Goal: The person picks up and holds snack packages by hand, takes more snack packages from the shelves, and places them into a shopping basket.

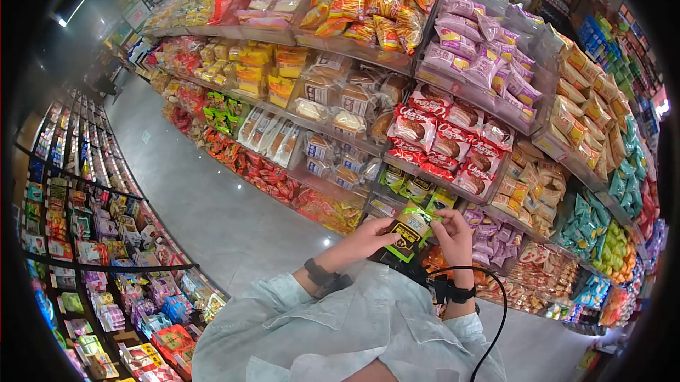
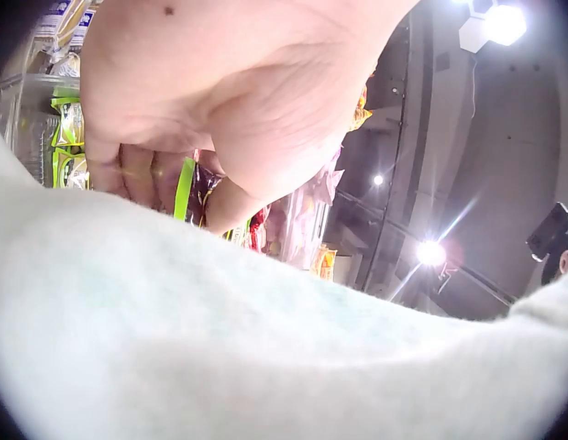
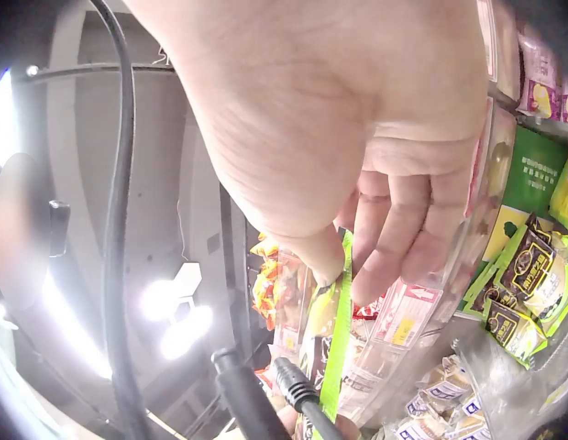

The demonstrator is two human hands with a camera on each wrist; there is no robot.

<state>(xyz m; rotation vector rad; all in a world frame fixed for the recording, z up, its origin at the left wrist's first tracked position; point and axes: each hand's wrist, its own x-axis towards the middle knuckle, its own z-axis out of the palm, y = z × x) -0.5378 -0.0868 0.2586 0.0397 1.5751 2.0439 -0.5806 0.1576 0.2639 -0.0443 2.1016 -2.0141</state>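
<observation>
Head view shows a green and black snack packet between two hands, in front of the person's shirt. The left hand grips the packet's left side, with its thumb on the front. The right hand pinches the top edge on the other side; in the right wrist view, the bright green edge runs between thumb and fingers. Just past the packet, more green packets sit on the shelf. Red and white snack bags are above those, and purple bags are higher up. Grey floor lies off to the left.
</observation>
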